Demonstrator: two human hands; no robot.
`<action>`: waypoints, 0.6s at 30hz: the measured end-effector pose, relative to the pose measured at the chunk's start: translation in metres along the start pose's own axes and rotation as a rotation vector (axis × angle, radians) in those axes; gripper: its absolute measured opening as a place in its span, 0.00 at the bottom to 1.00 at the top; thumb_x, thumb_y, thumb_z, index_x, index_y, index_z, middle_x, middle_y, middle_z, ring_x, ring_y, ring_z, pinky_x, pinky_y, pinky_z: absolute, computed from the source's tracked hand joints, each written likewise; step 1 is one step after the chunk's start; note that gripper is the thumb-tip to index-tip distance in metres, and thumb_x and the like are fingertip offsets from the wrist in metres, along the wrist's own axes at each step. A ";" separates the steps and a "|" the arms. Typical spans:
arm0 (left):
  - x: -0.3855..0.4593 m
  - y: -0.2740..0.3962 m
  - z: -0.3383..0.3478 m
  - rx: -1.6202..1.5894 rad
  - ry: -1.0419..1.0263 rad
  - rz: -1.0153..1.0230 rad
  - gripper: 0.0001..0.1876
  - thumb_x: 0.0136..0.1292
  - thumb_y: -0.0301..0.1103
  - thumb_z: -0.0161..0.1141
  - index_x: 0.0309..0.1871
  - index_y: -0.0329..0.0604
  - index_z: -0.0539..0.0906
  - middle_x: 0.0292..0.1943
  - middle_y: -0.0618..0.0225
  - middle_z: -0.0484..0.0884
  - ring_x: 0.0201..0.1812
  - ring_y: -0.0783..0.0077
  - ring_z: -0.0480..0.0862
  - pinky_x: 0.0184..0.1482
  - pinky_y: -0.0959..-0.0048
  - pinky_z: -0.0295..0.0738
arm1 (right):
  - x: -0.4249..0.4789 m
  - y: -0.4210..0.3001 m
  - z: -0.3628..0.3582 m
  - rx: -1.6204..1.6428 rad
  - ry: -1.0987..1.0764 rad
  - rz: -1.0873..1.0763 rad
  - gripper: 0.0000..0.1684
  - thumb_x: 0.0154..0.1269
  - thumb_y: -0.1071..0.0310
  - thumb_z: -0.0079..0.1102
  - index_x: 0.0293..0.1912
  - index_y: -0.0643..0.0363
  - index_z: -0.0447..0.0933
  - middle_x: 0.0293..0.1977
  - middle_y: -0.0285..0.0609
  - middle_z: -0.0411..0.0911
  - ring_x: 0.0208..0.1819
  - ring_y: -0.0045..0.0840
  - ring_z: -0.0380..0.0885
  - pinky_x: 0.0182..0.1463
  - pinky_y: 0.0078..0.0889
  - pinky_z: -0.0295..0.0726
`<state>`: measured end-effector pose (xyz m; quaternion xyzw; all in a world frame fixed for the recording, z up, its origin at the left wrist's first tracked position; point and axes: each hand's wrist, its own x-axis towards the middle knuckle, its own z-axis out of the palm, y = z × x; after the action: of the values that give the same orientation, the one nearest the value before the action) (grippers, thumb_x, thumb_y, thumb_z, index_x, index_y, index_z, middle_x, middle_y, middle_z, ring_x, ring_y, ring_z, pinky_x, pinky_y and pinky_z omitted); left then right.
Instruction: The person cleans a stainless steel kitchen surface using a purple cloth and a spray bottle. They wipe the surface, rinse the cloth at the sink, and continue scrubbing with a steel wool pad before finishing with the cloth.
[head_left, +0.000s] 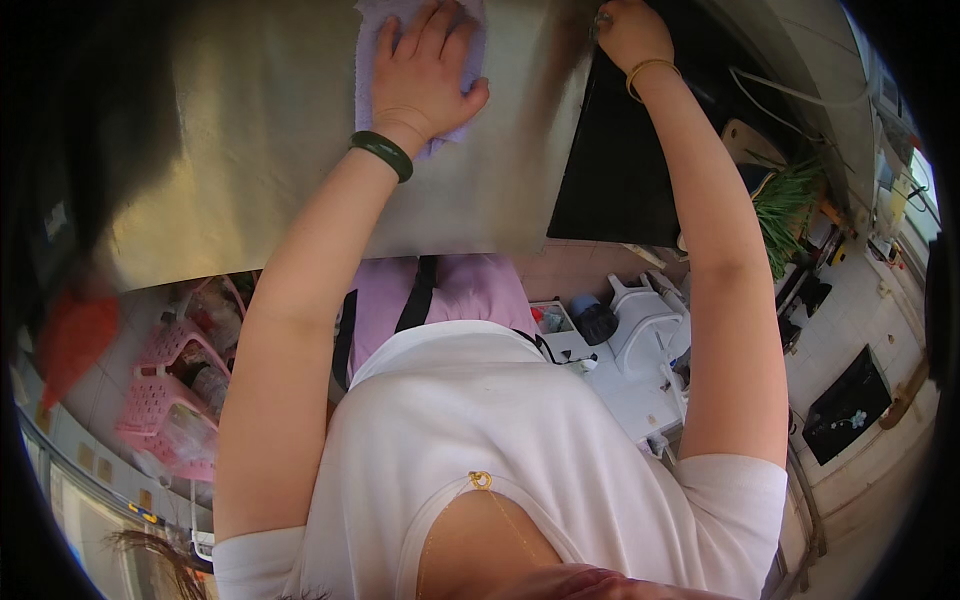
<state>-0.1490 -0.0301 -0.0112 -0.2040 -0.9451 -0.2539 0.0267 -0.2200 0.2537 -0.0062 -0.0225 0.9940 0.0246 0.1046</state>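
Note:
My left hand (424, 82) lies flat with spread fingers on a purple cloth (365, 82), pressing it against a smooth metal panel (285, 150). A dark green bangle circles that wrist. At the panel's right side, near the top of the view, my right hand (636, 36) is closed around a small shiny object (602, 21); its kind is not clear, and the fingers hide most of it. A thin gold bracelet (651, 71) sits on this wrist. Beside the panel, below my right hand, is a flat black surface (619, 165).
Pink plastic baskets (161, 405) with bags stand low on the left, near a blurred red object (79, 337). A white plastic stool (641, 315) is below right. Long green leaves (784, 206) and a cutting board (742, 139) lie beyond my right forearm. A black panel (847, 409) is farther right.

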 end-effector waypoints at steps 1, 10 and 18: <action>0.001 0.005 0.001 -0.026 -0.003 0.022 0.39 0.48 0.48 0.66 0.65 0.42 0.71 0.69 0.57 0.66 0.72 0.56 0.62 0.74 0.46 0.49 | 0.025 0.021 -0.003 -0.094 -0.048 0.068 0.12 0.64 0.64 0.57 0.42 0.57 0.84 0.33 0.52 0.83 0.36 0.44 0.83 0.41 0.44 0.84; -0.004 -0.005 -0.001 0.004 0.010 -0.038 0.38 0.48 0.48 0.66 0.64 0.41 0.72 0.68 0.58 0.67 0.72 0.57 0.63 0.74 0.47 0.50 | -0.054 -0.027 -0.001 -0.073 -0.075 -0.094 0.10 0.61 0.64 0.61 0.42 0.53 0.85 0.42 0.43 0.80 0.47 0.40 0.81 0.52 0.40 0.82; -0.002 -0.002 0.003 0.007 0.057 0.029 0.39 0.47 0.48 0.66 0.64 0.42 0.73 0.68 0.59 0.68 0.70 0.57 0.65 0.74 0.47 0.51 | 0.019 0.006 0.005 -0.128 0.170 -0.040 0.11 0.61 0.64 0.58 0.39 0.57 0.85 0.39 0.51 0.81 0.41 0.45 0.81 0.45 0.47 0.81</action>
<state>-0.1481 -0.0306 -0.0148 -0.2104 -0.9418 -0.2559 0.0580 -0.2380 0.2589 -0.0153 -0.0510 0.9950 0.0840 0.0189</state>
